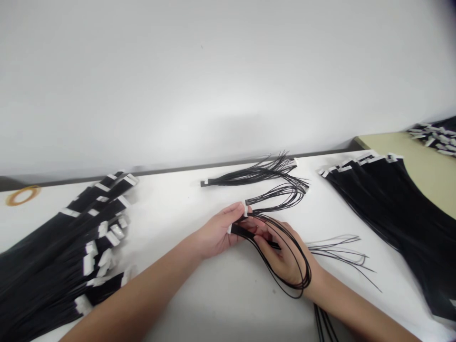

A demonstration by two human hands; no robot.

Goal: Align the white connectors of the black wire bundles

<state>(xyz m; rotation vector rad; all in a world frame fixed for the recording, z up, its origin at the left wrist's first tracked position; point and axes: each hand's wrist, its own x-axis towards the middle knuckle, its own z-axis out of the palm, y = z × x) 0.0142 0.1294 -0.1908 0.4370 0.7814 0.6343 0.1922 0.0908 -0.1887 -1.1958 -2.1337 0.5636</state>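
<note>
Between my two hands is a black wire harness (306, 266) with white connectors; its thin wires loop over my right wrist. My left hand (223, 228) pinches a white connector (245, 209) between thumb and fingers, and a second white connector (230, 229) sits against its fingers. Curled round the black wires, my right hand (281, 251) is closed close beside the left. Loose wire ends (342, 249) spread out past my right wrist. Just beyond my hands lies a looped bundle of black wires (281, 194), and behind it another bundle (245, 175).
A large heap of black cables with white connectors (89, 251) covers the left side. More black cables (395, 204) lie at the right. A yellowish ring (23, 195) rests at the far left. The white table (167, 194) meets a pale wall, and a yellowish surface (427, 175) adjoins it.
</note>
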